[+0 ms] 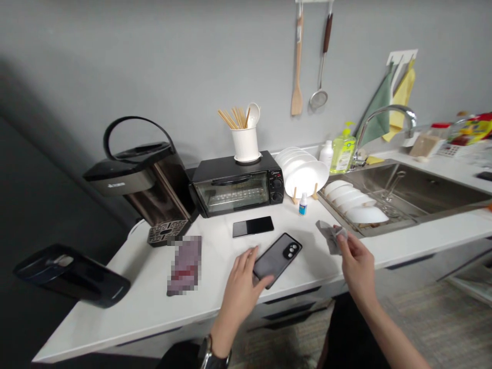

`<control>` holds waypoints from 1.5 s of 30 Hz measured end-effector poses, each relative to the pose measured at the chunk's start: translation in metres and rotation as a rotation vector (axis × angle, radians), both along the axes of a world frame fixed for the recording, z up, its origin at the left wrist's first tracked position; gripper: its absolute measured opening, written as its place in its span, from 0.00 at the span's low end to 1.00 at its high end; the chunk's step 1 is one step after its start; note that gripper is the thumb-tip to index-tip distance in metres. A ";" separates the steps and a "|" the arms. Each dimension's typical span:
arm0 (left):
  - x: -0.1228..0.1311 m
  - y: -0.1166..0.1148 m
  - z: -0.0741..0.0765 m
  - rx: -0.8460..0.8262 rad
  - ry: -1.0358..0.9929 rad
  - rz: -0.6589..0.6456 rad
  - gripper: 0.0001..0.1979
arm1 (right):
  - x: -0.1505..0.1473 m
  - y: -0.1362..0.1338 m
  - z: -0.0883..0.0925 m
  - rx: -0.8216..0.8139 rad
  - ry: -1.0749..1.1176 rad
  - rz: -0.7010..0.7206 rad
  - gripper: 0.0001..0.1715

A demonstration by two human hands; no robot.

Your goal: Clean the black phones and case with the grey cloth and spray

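A dark-strapped wristwatch (pixel 211 354) with a silvery case bands the left hand's (pixel 242 281) wrist. Both forearms are bare, above dark clothing.

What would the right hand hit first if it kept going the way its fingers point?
Probably the white plates standing by the oven; the right hand, pinching a grey cloth, points up-left at them. Depth is unclear.
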State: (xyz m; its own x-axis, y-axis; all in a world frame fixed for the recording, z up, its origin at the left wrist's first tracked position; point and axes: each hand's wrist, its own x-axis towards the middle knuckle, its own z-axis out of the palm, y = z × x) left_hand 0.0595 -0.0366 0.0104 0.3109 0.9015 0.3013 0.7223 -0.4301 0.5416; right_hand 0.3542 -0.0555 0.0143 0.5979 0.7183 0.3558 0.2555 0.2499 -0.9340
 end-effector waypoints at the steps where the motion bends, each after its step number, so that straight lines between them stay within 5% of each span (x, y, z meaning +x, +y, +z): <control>1: -0.001 -0.005 -0.001 -0.039 -0.015 -0.012 0.42 | -0.005 0.003 0.001 -0.003 -0.056 0.025 0.30; 6: 0.000 -0.014 0.000 -0.118 -0.082 -0.018 0.49 | -0.045 0.012 -0.018 -0.113 -0.654 0.428 0.27; 9: 0.001 -0.010 0.002 -0.111 -0.118 -0.041 0.49 | -0.069 0.010 -0.029 -0.150 -0.962 0.377 0.27; 12: 0.000 -0.007 0.001 -0.114 -0.133 -0.066 0.49 | -0.098 0.001 -0.024 -0.165 -1.039 0.351 0.26; 17: -0.006 -0.009 -0.004 -0.094 -0.084 -0.086 0.51 | -0.136 -0.023 -0.005 -0.132 -1.010 0.641 0.26; 21: -0.004 -0.010 -0.003 -0.091 -0.051 -0.065 0.52 | -0.104 -0.032 -0.009 -0.134 -1.062 0.672 0.24; 27: 0.005 -0.005 0.000 -0.052 -0.069 -0.121 0.54 | -0.039 -0.007 -0.028 -0.165 -1.206 0.341 0.32; 32: 0.003 -0.001 -0.001 -0.069 -0.070 -0.127 0.52 | -0.092 -0.001 -0.023 -0.161 -1.133 0.325 0.36; 37: -0.007 0.000 -0.004 -0.109 -0.033 -0.113 0.55 | -0.140 -0.032 -0.011 -0.108 -1.013 0.581 0.40; 41: -0.007 -0.004 -0.003 -0.062 -0.012 -0.119 0.53 | -0.099 -0.038 -0.009 -0.123 -1.032 0.656 0.28; 45: 0.001 -0.003 0.000 -0.040 -0.019 -0.140 0.54 | -0.043 -0.021 -0.019 -0.166 -1.142 0.437 0.25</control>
